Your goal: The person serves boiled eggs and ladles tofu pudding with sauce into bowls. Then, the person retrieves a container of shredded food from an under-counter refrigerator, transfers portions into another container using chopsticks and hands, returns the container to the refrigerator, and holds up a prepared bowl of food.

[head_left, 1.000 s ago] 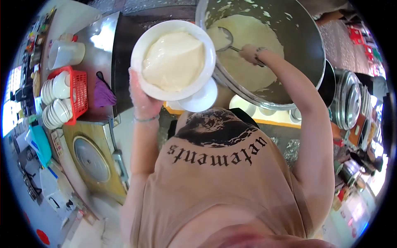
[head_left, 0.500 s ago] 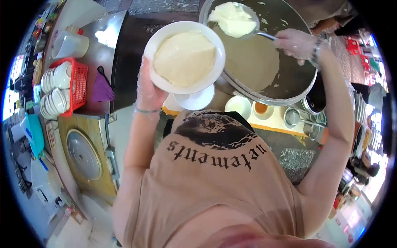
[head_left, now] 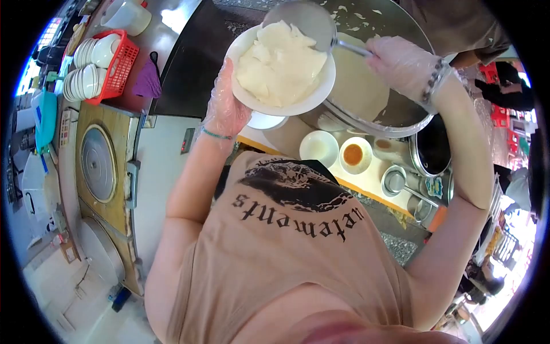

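My left hand (head_left: 227,109), in a clear glove, grips the side of a white bowl (head_left: 326,86). Soft pale curd (head_left: 281,63) is heaped in that bowl. In its own clear glove, my right hand (head_left: 404,66) is closed round the handle of a round, shallow metal ladle (head_left: 301,23). The ladle is tilted at the bowl's far rim, touching or just over the curd. Behind and to the right stands a big metal pot (head_left: 409,129) with more pale curd (head_left: 358,83) inside.
Below the pot, a ledge holds a white bowl (head_left: 319,150), a bowl of orange-brown liquid (head_left: 353,155) and a small ladle (head_left: 395,180). At the left is a red basket (head_left: 121,69) of white bowls beside a purple cloth (head_left: 149,79). Another person's dark clothing (head_left: 458,23) shows at the top right.
The ladle, which dipped into the pot and rose with curd, has moved left to the bowl and tipped. More curd now lies in the bowl. The view has shifted.
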The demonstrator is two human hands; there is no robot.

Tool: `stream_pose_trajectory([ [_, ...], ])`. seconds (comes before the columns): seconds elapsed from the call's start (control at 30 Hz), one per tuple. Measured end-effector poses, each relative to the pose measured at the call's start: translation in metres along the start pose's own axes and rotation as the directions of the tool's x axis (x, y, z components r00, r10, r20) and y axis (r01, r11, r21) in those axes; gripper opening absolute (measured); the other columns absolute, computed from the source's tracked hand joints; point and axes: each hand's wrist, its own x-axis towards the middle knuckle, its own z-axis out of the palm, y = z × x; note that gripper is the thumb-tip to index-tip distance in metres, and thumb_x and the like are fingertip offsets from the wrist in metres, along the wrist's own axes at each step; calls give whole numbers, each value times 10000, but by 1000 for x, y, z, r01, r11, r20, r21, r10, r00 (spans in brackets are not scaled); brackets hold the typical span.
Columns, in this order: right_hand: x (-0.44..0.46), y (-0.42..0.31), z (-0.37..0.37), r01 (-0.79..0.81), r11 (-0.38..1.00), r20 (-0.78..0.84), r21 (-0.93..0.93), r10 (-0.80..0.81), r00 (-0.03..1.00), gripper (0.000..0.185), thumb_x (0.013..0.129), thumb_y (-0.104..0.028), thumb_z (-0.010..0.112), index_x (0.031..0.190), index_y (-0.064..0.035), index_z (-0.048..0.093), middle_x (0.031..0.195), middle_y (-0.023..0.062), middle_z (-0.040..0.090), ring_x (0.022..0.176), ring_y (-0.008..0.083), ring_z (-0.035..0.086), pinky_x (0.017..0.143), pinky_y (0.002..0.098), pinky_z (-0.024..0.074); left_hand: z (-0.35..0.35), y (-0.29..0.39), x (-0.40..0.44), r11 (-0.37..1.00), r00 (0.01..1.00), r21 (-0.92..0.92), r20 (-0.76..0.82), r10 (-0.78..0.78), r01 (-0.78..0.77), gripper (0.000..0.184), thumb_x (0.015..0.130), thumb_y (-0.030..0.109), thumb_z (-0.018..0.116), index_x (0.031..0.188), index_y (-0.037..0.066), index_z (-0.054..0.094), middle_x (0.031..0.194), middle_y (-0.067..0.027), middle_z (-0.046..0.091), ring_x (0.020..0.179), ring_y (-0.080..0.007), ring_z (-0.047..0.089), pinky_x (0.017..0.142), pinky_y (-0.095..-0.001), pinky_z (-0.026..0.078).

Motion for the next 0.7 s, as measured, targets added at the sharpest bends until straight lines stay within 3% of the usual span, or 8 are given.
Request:
stream_pose_trajectory([
  [0.03, -4, -3, 3, -4, 1000, 2, 4, 4, 1000, 217, 908, -189, 494, 1011, -10, 564, 877, 242, 601, 880, 420, 572, 799, 458, 465, 0, -1, 2, 1000, 1000, -6, 18, 12, -12, 573, 996, 438, 351, 1386, 18, 347, 1387, -128, 447, 1259, -252, 465, 1045, -384, 410],
  [0.1, -9, -8, 13, -169, 985, -309, -24, 154, 939, 219, 904, -187, 513, 1036, -14, 537, 895, 241, 609, 900, 393, 595, 775, 471, 471, 0, -5, 3, 1000, 999, -11, 36, 18, -18, 570, 1000, 435, 340, 1389, 18, 342, 1396, -129, 437, 1268, -254, 455, 1049, -387, 407],
  [0.2, -22, -13, 21, -213, 977, -405, -6, 192, 894, 214, 906, -189, 509, 1043, -25, 519, 885, 223, 620, 879, 383, 610, 733, 473, 491, 2, -10, 5, 1000, 997, 10, -71, -1, 2, 556, 1007, 422, 323, 1391, 20, 340, 1398, -127, 436, 1271, -259, 451, 1056, -391, 398],
  [0.3, -32, -27, 36, -222, 975, -328, -14, 206, 922, 177, 907, -182, 501, 1018, -46, 524, 863, 193, 630, 822, 377, 623, 673, 459, 512, 7, -9, 6, 998, 993, 55, -117, -5, 12, 544, 1011, 413, 314, 1390, 24, 345, 1396, -124, 437, 1276, -263, 444, 1064, -395, 386],
  [0.33, -33, -27, 42, -210, 968, -224, -141, 176, 959, 163, 909, -181, 497, 1023, -69, 528, 842, 174, 631, 790, 367, 629, 646, 454, 518, 6, -11, 7, 999, 993, 38, -113, -16, 20, 542, 1011, 411, 315, 1389, 23, 347, 1396, -125, 437, 1282, -264, 438, 1068, -397, 379],
  [0.43, -39, -22, 55, -195, 978, -279, -78, 166, 946, 164, 907, -181, 499, 1030, -78, 534, 821, 173, 625, 795, 359, 632, 669, 450, 522, 11, -15, 13, 998, 994, 55, -103, -37, 42, 552, 1004, 416, 334, 1386, 18, 353, 1398, -131, 435, 1284, -266, 435, 1078, -406, 363],
  [0.63, -72, 17, 74, -331, 887, -448, 320, 450, 772, 279, 908, -195, 546, 1149, -55, 543, 887, 214, 630, 779, 393, 606, 687, 428, 493, 14, -32, 39, 991, 996, 124, -81, -49, 59, 565, 998, 424, 334, 1383, 11, 362, 1402, -137, 430, 1278, -272, 439, 1084, -411, 349],
  [0.7, -109, 8, 88, -363, 721, -289, 590, 608, 739, 275, 903, -237, 543, 1106, -52, 548, 890, 214, 627, 849, 407, 601, 699, 457, 478, -4, -33, 39, 992, 996, 111, -69, -49, 57, 569, 974, 429, 416, 1361, 13, 392, 1373, -138, 458, 1249, -266, 464, 1057, -406, 375],
])
